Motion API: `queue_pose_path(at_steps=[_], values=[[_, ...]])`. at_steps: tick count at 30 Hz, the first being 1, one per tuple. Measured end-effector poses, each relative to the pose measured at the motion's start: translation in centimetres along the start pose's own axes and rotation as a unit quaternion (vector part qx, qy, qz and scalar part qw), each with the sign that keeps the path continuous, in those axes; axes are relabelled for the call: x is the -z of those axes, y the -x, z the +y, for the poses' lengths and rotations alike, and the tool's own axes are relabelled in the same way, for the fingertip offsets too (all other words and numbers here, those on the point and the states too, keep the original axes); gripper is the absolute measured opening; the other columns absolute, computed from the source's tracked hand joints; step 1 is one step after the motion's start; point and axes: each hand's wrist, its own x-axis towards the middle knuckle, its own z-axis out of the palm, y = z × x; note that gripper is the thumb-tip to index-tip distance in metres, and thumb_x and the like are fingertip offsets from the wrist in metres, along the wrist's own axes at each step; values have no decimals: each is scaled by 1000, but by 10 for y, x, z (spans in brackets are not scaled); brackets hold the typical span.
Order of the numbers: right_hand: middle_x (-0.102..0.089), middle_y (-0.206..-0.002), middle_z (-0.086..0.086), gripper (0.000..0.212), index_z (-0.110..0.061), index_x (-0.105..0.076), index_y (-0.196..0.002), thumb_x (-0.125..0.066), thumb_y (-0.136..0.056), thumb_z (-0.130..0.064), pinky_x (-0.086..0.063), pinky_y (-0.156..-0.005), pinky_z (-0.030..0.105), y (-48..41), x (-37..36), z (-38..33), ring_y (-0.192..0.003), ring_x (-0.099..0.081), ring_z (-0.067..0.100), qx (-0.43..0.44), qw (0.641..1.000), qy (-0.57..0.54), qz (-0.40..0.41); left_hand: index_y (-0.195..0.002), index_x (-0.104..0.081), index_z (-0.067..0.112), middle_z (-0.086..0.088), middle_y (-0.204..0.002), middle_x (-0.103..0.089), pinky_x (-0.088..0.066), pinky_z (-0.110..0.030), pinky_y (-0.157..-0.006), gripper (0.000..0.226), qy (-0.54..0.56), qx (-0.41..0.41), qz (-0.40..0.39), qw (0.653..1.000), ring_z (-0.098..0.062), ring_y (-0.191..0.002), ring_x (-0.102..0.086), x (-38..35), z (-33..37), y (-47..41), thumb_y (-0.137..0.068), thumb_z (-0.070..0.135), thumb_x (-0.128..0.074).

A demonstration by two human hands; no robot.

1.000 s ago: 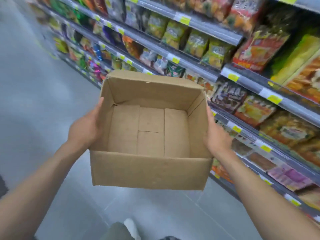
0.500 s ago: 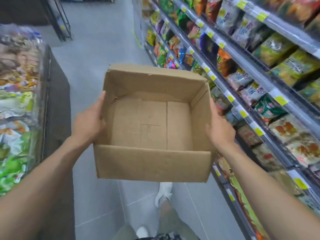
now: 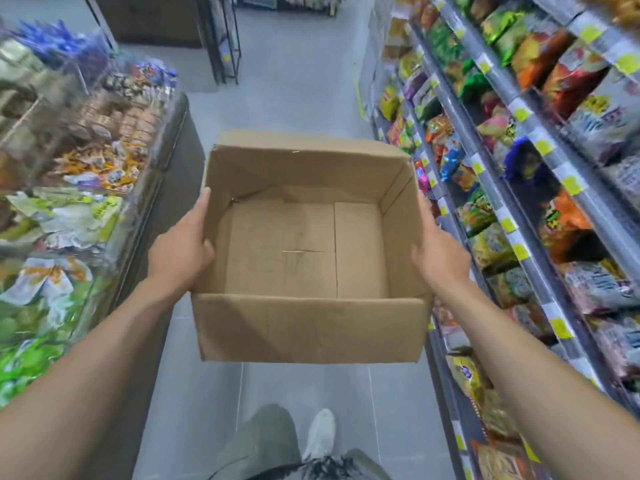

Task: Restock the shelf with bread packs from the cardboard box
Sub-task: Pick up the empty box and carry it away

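Left hand [image 3: 180,251]: grips the left wall of the cardboard box [image 3: 308,327], thumb hooked over the rim to the inside, fingers laid along the outside.
Right hand [image 3: 438,258]: clasps the right wall from outside, thumb up along the edge. Its other fingers are hidden behind the hand, so how they lie cannot be told.
Box position: centre of the frame, carried in the air between both hands, roughly level, open top toward the camera. It is above the grey floor [image 3: 298,81] and the person's white shoe [image 3: 320,433].
Box contents: none to be seen; only the bare folded bottom flaps show.
Shelf [image 3: 540,216]: runs down the right side of the frame, its tiers crowded with coloured bags [image 3: 568,74] behind yellow price tags. Blur hides which, if any, are bread packs.
Left of the frame: a clear-walled display bin [image 3: 166,140] heaped with wrapped goods, also blurred.
Done so far: judging by the bare box, the packs it carried look to be out of it already, so the stocking seems finished or very nearly so.
Left to do: probably nothing more than getting rid of the box or fetching a full one. Whether any gap on the shelf wants filling cannot be read here.
Step in hand: carrying the emptied box along the aisle, by the look of it.
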Motion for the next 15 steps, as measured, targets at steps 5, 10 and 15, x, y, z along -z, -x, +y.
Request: queue_pose_path(at_steps=[5, 10, 15], values=[[-55, -65, 3, 107, -48, 13, -156, -61, -90, -7, -34, -47, 31, -96, -12, -46, -51, -50, 22, 42, 999, 14, -28, -160, -5, 43, -20, -114, -69, -53, -45, -64, 92, 4, 33, 19, 999, -44, -80, -66, -12, -20, -76, -90, 8, -53], [-57, -61, 6, 110, -47, 14, -156, -61, -88, -4, -36, -45, 29, -197, -34, -104, -49, -55, 24, 73, 996, 14, -41, -160, -7, 43, -17, -128, -66, -51, -47, -73, 91, 4, 63, 33, 997, -46, -92, -66, -15, -43, -172, -89, 6, -52], [-56, -63, 6, 105, -45, 11, -157, -57, -90, -3, -31, -45, 29, -291, -44, -157, -51, -54, 24, 58, 997, 13, -46, -161, -11, 38, -17, -129, -64, -52, -48, -72, 91, 3, 48, 32, 998, -44, -93, -66, -4, -56, -279, -88, 4, -53]])
